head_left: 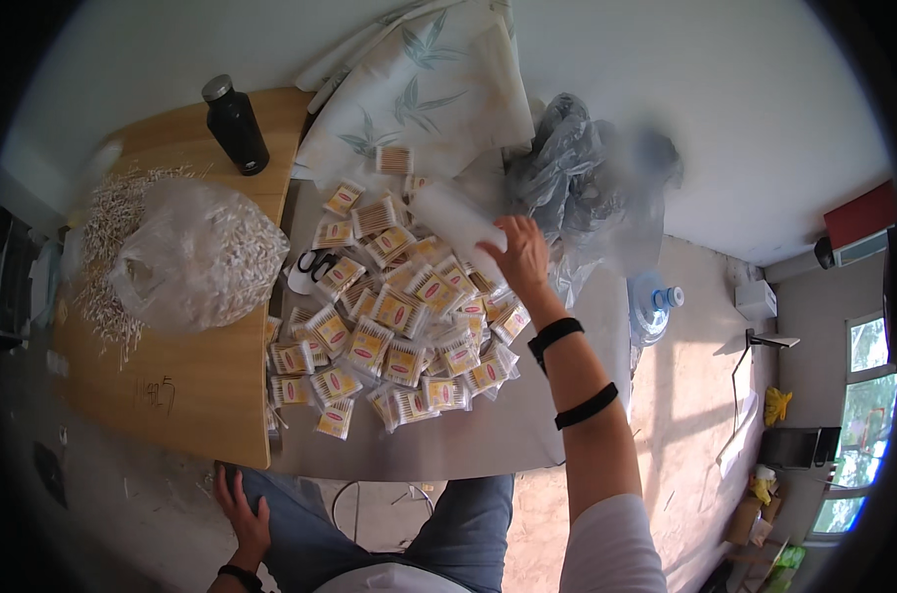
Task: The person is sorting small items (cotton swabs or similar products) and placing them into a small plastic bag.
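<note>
My right hand [520,255] reaches over the far side of the heap and grips the near end of a whitish, translucent plastic piece [456,219]. That piece is blurred, so I cannot tell whether it is one bag or a stack. Beneath and nearer to me lies a heap of small clear packets of cotton swabs [401,312] with yellow labels. My left hand [243,512] rests on my left thigh, fingers apart and holding nothing. Black-handled scissors [317,263] lie partly covered at the heap's left edge.
On the wooden table [171,395] at left, a large clear bag [206,257] of swabs sits beside loose swabs [112,237] and a black bottle [237,128]. Grey plastic bags [577,168] are bunched at the back right. A blue water jug [651,308] stands beyond the right edge.
</note>
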### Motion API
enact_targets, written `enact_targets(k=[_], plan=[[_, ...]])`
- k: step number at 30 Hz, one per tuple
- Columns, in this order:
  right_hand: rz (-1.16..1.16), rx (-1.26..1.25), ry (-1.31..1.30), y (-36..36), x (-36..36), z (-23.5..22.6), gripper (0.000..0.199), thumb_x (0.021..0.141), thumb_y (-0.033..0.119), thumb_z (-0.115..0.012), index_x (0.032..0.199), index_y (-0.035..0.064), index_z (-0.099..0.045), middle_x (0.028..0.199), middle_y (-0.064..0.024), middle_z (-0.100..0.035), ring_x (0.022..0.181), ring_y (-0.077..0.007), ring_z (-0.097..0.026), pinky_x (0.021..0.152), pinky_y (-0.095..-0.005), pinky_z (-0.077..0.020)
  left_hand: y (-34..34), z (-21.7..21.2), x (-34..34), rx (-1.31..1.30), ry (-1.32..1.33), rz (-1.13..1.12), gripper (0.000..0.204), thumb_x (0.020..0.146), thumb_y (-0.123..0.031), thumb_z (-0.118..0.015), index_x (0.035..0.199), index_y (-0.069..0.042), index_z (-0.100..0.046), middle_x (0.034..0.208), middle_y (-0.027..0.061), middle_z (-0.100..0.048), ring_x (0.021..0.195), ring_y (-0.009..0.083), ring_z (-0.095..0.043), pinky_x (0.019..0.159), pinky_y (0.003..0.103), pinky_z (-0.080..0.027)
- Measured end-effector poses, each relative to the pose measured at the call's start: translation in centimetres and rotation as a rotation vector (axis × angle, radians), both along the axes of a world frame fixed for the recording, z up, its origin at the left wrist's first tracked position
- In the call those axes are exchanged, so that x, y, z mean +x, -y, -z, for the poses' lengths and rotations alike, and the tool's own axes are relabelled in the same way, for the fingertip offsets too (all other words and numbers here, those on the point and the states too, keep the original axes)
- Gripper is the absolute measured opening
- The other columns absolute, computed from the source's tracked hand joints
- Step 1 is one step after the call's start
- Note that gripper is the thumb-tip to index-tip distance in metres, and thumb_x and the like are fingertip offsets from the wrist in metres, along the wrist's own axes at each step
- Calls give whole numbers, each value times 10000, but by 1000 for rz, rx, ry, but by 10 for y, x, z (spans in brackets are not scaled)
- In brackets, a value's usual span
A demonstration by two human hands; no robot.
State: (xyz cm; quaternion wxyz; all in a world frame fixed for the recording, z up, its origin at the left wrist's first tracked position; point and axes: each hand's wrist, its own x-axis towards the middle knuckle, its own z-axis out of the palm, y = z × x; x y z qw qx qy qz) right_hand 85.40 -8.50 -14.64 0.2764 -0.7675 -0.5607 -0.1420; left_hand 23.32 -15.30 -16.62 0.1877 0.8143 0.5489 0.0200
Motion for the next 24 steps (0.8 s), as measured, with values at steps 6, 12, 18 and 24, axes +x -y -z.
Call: enact_targets(k=[6,12,18,24], plan=[[260,19,-377,-3,-9,9,86,726,108,-683,765,50,-634,827,-90,-644,840,-312,-598,730,-408,-464,3,7,-8,13,51,-2,672,736,-93,-628,1335,-27,-332,1452,218,-179,1327,441,-169,1076,542,-168],[201,384,-22,-2,-22,-27,111,805,152,-623,800,47,-659,867,-114,-656,824,-321,-608,717,-408,-477,4,3,-16,68,95,22,649,748,-104,-631,1328,-33,-349,1450,216,-189,1312,456,-187,1068,549,-187],[412,204,-397,8,-43,-56,199,817,222,-641,825,25,-668,953,-138,-666,941,-314,-600,818,-381,-470,5,7,-22,94,139,33,648,741,-110,-639,1319,-23,-359,1439,221,-217,1294,471,-218,1055,556,-216],[962,-9,-856,35,-21,19,469,793,416,-663,823,-51,-639,915,-216,-653,830,-318,-635,719,-395,-481,14,6,-19,121,144,41,623,753,-116,-638,1309,-18,-373,1437,232,-213,1292,479,-216,1053,561,-214]])
